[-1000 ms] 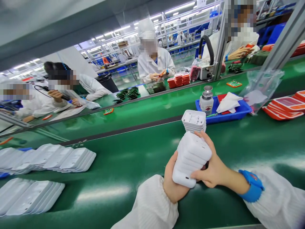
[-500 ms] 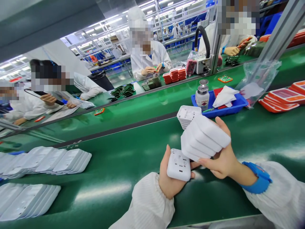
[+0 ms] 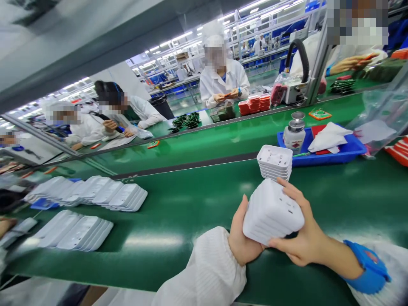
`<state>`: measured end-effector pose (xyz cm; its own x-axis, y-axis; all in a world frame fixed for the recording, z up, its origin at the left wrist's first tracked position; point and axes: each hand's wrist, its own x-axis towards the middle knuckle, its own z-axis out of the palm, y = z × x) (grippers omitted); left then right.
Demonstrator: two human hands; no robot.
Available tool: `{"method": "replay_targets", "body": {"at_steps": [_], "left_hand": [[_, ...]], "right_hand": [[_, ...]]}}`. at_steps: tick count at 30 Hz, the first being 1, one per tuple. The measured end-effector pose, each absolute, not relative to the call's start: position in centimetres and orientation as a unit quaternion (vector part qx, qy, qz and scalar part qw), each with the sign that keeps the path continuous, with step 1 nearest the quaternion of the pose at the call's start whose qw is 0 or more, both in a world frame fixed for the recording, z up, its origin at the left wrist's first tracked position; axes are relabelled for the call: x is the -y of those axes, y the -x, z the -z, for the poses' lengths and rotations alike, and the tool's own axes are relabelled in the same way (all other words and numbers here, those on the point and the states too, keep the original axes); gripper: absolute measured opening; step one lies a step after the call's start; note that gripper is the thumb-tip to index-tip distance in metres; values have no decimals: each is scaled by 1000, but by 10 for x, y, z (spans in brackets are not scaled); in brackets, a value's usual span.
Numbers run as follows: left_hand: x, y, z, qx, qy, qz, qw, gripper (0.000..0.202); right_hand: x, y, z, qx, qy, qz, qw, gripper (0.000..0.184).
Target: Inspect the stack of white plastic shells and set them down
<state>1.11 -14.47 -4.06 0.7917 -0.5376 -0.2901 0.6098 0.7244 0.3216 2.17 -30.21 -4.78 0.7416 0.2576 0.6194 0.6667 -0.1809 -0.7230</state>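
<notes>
White socket covers [image 3: 270, 212] are sitting stacked above the green counter [image 3: 178, 204], both hands closing on them, left hand [image 3: 244, 242] bracing underneath, right hand [image 3: 302, 238] wrapping over to be keeping edges aligned.

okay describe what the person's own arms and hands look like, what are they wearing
Both arms wear white ribbed sleeves with snug cuffs. The left hand and right hand are bare, with no gloves. A blue wrist strap circles the right wrist.
</notes>
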Motion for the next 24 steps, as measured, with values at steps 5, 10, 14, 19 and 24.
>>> {"method": "replay_targets", "body": {"at_steps": [5, 10, 14, 19, 24], "left_hand": [[139, -14, 41, -113, -253, 232, 932, 61], [122, -10, 33, -118, -558, -2, 821, 90], [110, 0, 15, 2, -758, -131, 639, 100], [111, 8, -16, 75, -852, -102, 508, 87], [124, -2, -30, 108, -912, -67, 390, 84]], "right_hand": [[310, -32, 54, 310, 815, 204, 446, 68], [317, -43, 75, 330, 860, 182, 344, 58], [313, -42, 93, 390, 865, 146, 280, 56], [308, -34, 102, 443, 842, 156, 265, 54], [305, -33, 102, 500, 820, 179, 216, 48]]}}
